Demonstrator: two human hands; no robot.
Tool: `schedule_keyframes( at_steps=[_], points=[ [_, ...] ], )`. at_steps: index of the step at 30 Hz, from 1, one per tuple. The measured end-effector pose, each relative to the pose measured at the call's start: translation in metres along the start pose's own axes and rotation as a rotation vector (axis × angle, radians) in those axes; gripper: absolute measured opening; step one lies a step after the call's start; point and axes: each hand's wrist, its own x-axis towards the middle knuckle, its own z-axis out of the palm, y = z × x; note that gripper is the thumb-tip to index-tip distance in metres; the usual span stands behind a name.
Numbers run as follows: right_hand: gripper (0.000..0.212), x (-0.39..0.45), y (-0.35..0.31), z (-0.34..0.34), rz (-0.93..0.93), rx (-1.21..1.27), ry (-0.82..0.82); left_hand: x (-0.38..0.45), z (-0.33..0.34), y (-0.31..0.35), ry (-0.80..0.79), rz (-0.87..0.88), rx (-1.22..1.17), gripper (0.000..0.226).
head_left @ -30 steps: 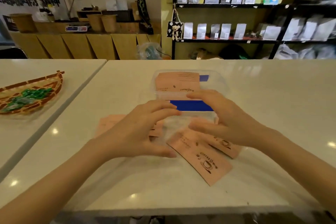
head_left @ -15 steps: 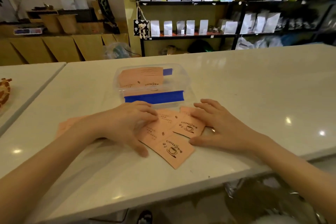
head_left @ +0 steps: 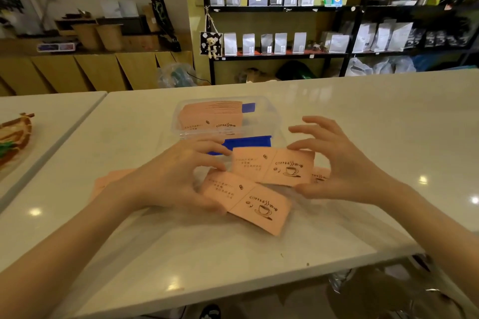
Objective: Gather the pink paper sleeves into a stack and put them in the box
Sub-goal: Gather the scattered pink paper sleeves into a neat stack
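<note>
Two pink paper sleeves sit at frame centre, each printed with a steaming coffee cup and lettering. The upper sleeve is pinched between the right hand's thumb and fingers, its left edge meeting the left hand's fingertips. The lower sleeve lies under the left thumb. Behind them, the clear box on the white counter holds a stack of sleeves.
</note>
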Motion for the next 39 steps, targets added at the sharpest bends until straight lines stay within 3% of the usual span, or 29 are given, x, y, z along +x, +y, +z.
schedule_keyframes(
  at_steps=[6,10,19,22,26,32,39],
  points=[
    [0.063,0.035,-0.023,-0.01,-0.064,-0.036,0.232,-0.023,-0.027,-0.007,0.247,0.003,0.007,0.058],
    [0.063,0.054,-0.037,0.004,-0.089,0.053,0.301,-0.044,-0.034,-0.021,0.28,-0.18,0.02,0.06],
    [0.067,0.091,-0.078,0.053,-0.212,0.255,0.073,-0.091,-0.028,-0.055,0.318,-0.425,0.06,0.075],
    [0.071,0.097,-0.089,0.071,-0.204,0.226,-0.02,-0.1,-0.02,-0.067,0.346,-0.464,0.036,0.086],
    [0.069,0.099,-0.1,0.09,-0.218,0.147,-0.154,-0.108,-0.014,-0.074,0.339,-0.515,-0.015,0.078],
    [0.069,0.099,-0.103,0.106,-0.284,0.066,-0.198,-0.115,-0.013,-0.079,0.243,-0.608,-0.127,0.089],
    [0.064,0.099,-0.102,0.104,-0.358,-0.023,-0.244,-0.115,-0.015,-0.069,0.15,-0.7,-0.166,0.127]
  ],
)
